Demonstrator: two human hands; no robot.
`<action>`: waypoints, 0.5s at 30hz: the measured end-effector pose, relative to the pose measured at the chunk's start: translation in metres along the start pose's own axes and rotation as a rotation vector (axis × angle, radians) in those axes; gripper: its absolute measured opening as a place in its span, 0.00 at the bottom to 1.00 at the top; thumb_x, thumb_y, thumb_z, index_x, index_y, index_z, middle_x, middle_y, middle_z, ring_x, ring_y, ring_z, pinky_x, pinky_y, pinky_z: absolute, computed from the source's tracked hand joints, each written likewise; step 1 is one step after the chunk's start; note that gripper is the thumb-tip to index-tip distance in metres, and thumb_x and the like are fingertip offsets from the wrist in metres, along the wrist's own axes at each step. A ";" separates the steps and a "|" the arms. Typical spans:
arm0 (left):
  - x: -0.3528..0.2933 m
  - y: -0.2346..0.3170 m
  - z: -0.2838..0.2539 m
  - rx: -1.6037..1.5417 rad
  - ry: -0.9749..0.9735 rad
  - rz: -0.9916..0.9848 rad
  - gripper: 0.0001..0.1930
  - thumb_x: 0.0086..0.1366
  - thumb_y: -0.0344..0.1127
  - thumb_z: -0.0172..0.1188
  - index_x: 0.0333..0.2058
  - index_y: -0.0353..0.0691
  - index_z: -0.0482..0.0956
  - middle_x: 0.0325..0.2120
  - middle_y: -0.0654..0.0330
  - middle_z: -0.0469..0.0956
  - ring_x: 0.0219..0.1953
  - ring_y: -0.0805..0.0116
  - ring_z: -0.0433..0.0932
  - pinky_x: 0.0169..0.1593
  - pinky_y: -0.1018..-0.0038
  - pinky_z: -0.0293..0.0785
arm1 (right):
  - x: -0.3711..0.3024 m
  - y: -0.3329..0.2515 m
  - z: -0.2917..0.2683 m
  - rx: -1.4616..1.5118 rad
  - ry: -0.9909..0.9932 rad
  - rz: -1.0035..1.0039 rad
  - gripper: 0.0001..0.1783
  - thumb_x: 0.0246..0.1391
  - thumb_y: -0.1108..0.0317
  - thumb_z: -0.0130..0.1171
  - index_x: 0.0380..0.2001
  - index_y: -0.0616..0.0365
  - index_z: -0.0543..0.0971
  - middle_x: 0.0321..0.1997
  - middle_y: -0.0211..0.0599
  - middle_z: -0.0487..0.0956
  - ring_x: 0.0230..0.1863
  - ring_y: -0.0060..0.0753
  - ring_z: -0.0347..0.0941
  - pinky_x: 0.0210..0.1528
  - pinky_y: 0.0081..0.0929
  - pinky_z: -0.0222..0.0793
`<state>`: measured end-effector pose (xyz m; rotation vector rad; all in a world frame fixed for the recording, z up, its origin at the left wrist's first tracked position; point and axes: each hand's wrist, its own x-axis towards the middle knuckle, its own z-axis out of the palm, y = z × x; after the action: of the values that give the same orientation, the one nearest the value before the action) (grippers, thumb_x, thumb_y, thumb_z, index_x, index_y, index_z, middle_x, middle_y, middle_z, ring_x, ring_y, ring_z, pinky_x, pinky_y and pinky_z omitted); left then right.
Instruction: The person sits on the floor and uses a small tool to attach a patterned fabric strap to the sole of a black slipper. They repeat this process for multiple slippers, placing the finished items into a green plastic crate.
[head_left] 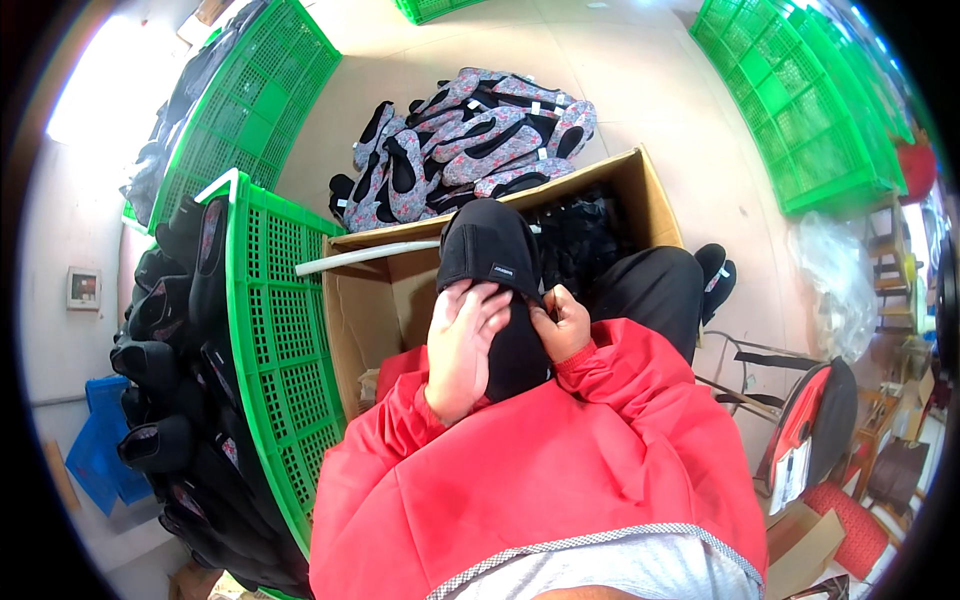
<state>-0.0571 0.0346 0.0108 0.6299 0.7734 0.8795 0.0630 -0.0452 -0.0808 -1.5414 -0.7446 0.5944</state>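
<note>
The left hand (464, 345), fingers blurred, lies against the lower front of a black fabric item (488, 240) bearing a small label; the right hand (562, 325) pinches its edge on the right side. A cardboard box (352, 335) stands around the item; a white tube (370, 256) crosses the box's left rim. A green crate (285, 340) adjoins the box at left. Patterned slippers (492, 150) lie piled beyond the box on the floor (640, 90).

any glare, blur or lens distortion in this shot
Head view: white glare washes out the upper left; head view again: the left hand looks slightly blurred at its fingers; also head view: the nearest green crate has a long edge that curves, fisheye style.
</note>
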 end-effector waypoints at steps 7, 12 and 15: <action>0.055 0.054 0.008 1.349 -0.332 1.041 0.08 0.56 0.26 0.64 0.35 0.36 0.80 0.38 0.56 0.77 0.44 0.57 0.76 0.49 0.68 0.71 | -0.001 0.012 0.001 -0.026 0.016 0.006 0.18 0.49 0.74 0.65 0.21 0.60 0.62 0.17 0.32 0.58 0.20 0.24 0.52 0.24 0.24 0.56; 0.100 0.059 0.009 1.602 -0.747 0.796 0.12 0.52 0.31 0.66 0.37 0.38 0.84 0.40 0.56 0.79 0.49 0.54 0.74 0.55 0.64 0.69 | -0.003 -0.001 0.003 -0.001 -0.005 0.048 0.17 0.49 0.72 0.68 0.22 0.58 0.66 0.18 0.28 0.61 0.21 0.20 0.54 0.24 0.23 0.56; 0.116 0.051 0.005 1.586 -0.809 0.683 0.10 0.52 0.32 0.67 0.35 0.40 0.84 0.39 0.58 0.79 0.46 0.56 0.75 0.52 0.65 0.72 | -0.004 0.004 -0.002 0.151 -0.044 0.190 0.16 0.50 0.71 0.69 0.24 0.56 0.67 0.19 0.23 0.63 0.21 0.15 0.58 0.25 0.19 0.57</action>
<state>-0.0273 0.1576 0.0140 2.5675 0.3435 0.3292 0.0625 -0.0499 -0.0847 -1.4719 -0.5764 0.8099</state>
